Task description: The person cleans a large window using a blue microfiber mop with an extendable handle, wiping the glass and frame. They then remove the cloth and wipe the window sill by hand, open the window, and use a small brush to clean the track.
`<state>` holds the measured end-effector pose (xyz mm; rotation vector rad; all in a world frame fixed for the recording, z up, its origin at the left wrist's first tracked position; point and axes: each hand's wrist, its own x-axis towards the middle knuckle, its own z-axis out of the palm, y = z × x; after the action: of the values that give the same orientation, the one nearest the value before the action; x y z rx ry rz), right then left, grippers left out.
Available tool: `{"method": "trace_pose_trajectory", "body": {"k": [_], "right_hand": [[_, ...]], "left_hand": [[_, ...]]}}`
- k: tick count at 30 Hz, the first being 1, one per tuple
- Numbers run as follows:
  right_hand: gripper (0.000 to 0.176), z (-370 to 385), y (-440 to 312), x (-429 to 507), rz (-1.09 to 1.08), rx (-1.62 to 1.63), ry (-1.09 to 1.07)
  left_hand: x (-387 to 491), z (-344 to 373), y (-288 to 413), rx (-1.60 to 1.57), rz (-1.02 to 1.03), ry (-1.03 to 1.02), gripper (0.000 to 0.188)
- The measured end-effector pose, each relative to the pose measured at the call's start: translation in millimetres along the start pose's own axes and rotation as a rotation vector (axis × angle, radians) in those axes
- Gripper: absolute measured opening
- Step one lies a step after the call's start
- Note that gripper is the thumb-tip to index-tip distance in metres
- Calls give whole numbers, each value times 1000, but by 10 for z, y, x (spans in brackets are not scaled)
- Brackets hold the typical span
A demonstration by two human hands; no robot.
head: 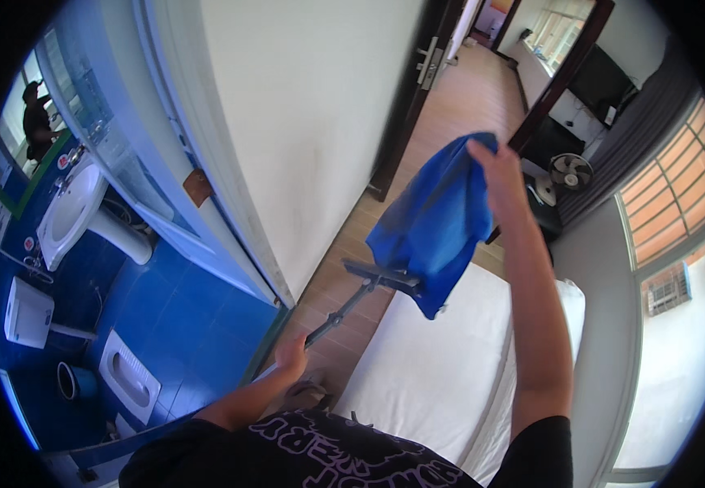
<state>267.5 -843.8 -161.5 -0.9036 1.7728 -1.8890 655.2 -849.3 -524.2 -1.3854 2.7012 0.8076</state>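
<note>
My left hand (291,358) grips the pole of a long-handled cleaning tool, apparently a squeegee, with a jointed neck. Its narrow grey crossbar head (383,277) points away from me, over the gap between wall and bed. My right hand (502,174) is raised at arm's length and pinches the top edge of a blue cloth (441,216). The cloth hangs in folds, and its lower part meets or overlaps the right end of the head; whether it is attached there I cannot tell.
A white-covered mattress (432,360) lies below, beside a barred window (672,189). Left, a doorway opens onto a blue-tiled bathroom with washbasin (75,204), squat toilet (130,375) and bucket (76,382). Ahead stand an open door (416,91) and a fan (571,171).
</note>
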Motion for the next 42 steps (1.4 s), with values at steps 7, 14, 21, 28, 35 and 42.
{"method": "trace_pose_trajectory", "body": {"k": [7,14,21,28,35,42], "right_hand": [[16,426,-190,411,-210,-185,-51],[16,675,566,440,-116,-259,-18],[14,548,919,266,107,-238,12],[12,221,1158,-81,126,-18,77],[12,-167,1267,-192,137,120,130],[10,-522,1142,87,145,251,135]], "left_hand": [[-582,62,-692,65,-182,-80,33],[-458,36,-999,31,-277,-274,43],[-46,-141,-1179,-3,-205,-356,49],[331,-455,-1016,-205,-245,-661,44],[767,-551,-620,-339,-253,-674,33],[1333,-430,-179,-407,-190,-667,34]]}}
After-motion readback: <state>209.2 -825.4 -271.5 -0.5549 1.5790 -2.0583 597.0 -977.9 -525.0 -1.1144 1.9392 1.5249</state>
